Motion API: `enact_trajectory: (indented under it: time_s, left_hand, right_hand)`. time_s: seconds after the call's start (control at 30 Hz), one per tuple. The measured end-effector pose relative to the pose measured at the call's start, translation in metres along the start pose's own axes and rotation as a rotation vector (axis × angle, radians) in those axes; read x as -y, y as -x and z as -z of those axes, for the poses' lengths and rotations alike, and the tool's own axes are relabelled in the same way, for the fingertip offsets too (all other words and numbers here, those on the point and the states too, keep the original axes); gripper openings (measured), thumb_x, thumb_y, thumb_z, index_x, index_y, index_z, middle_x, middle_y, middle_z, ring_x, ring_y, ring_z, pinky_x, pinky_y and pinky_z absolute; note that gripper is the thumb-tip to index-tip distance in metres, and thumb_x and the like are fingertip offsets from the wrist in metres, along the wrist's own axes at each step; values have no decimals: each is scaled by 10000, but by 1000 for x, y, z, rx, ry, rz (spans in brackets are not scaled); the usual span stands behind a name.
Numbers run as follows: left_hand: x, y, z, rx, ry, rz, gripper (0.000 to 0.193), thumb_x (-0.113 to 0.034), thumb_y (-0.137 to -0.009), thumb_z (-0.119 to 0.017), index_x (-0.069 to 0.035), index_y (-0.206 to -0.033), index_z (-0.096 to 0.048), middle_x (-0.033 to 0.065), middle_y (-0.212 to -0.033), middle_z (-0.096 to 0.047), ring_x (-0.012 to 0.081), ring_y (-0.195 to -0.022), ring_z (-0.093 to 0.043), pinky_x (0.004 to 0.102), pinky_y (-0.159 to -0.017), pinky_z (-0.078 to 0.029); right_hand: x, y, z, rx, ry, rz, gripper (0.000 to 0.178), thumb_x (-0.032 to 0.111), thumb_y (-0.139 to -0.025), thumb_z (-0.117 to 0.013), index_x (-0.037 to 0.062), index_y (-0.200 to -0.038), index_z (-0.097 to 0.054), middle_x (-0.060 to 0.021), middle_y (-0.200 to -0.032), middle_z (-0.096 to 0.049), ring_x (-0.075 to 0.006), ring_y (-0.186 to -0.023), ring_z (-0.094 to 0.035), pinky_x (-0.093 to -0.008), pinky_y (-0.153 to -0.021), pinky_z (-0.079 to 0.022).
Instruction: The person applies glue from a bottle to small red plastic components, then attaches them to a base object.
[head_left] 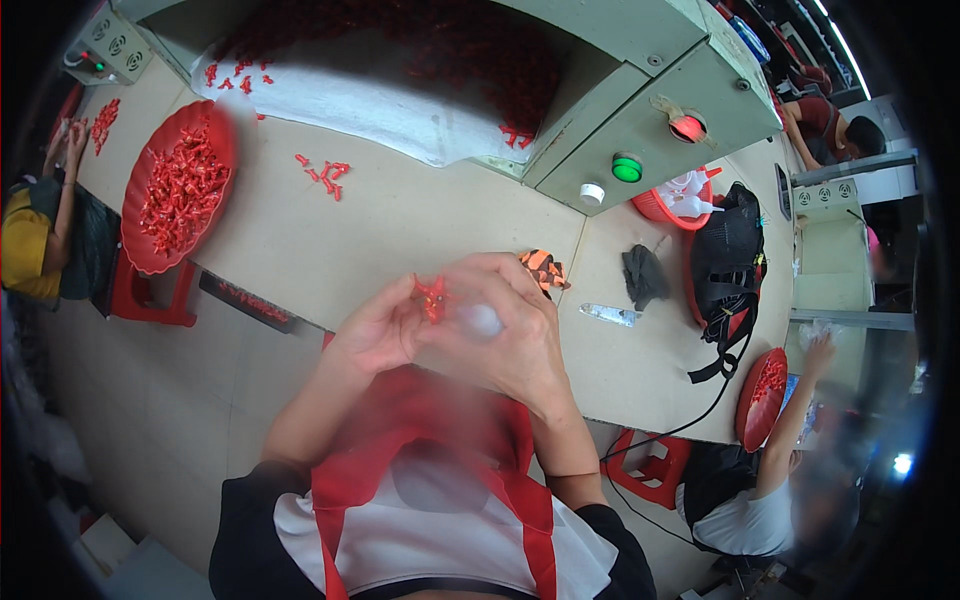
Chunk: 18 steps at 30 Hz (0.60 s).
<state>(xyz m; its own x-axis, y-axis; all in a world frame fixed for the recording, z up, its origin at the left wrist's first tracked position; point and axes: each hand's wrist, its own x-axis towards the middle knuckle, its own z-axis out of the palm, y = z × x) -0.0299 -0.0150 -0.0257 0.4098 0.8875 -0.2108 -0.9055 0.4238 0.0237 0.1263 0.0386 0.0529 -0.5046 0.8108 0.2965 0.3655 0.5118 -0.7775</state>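
Note:
Both my hands are raised close together in front of my red apron, above the table's near edge. My left hand (385, 325) pinches a small red plastic figure (433, 298) between thumb and fingers. My right hand (525, 325) curls beside it, closed around a whitish, rounded, translucent thing (481, 320) whose kind is blurred. The right fingertips come close to the red figure; whether they touch it I cannot tell. Just beyond the right hand lies an orange and black patterned cloth (544, 270). Several loose red pieces (325, 176) lie on the table further off.
A red scalloped bowl (130, 190) heaped with red pieces stands left. Ahead is a grey-green machine (640, 130) with buttons, red pieces inside. On the right are a red basket of white squeeze bottles (688, 195), a dark rag (645, 278) and a black bag (728, 260). Other people sit nearby.

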Motion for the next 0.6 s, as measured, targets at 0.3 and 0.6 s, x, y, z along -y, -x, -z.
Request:
enact_trajectory:
  time_s: [0.3,0.6]
  left_hand:
    - [-2,-1,8,37,25,26,492,-384,-886,-502,13,-1175,-472,173,-1127,-536,276,-922,-608,323,-731,-561]
    - [-1,0,4,36,-17,-13,473,-358,-896,-493,17,-1182,-460,185,-1096,-546,288,-949,-598,336,-781,-543]
  right_hand:
    - [1,0,1,-12,-1,14,456,207,-562,-803,44,-948,-621,-61,-966,-565,-205,-790,-603,-303,-634,-496]
    - [3,0,5,1,17,10,446,196,-577,-802,51,-956,-619,-68,-968,-566,-211,-841,-591,-305,-667,-493]
